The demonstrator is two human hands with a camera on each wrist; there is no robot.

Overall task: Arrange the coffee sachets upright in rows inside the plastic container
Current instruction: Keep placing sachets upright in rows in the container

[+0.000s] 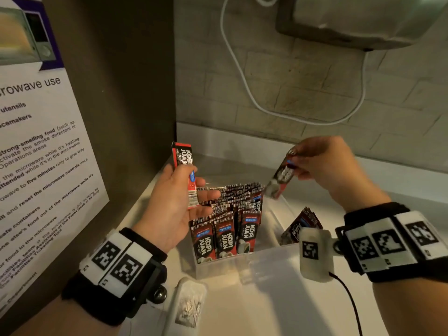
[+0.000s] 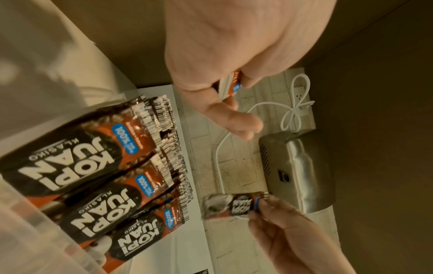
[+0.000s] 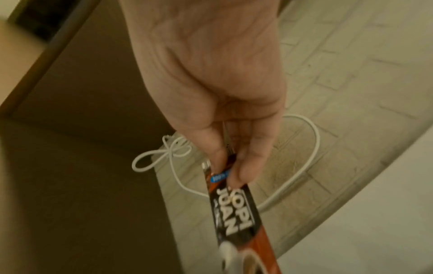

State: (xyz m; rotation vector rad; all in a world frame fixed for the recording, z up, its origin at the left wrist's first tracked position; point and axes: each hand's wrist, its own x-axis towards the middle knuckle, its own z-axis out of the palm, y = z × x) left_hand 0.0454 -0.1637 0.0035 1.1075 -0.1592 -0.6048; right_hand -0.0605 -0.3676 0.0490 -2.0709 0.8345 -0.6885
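A clear plastic container (image 1: 271,258) stands on the white counter, packed on its left side with upright rows of red-and-black coffee sachets (image 1: 225,236). My left hand (image 1: 177,202) holds one sachet (image 1: 185,170) upright, just left of the rows, thumb across its face. My right hand (image 1: 322,163) pinches the top end of another sachet (image 1: 280,178), which hangs tilted over the container's back right. In the right wrist view that sachet (image 3: 236,213) dangles from my fingertips (image 3: 243,166). The left wrist view shows the front sachets (image 2: 93,166) close up.
A few loose sachets (image 1: 301,224) lean in the container's right part. A brown cabinet side with a microwave notice (image 1: 36,166) stands on the left. A steel appliance (image 1: 363,20) and a white cable (image 1: 254,93) hang on the brick wall behind.
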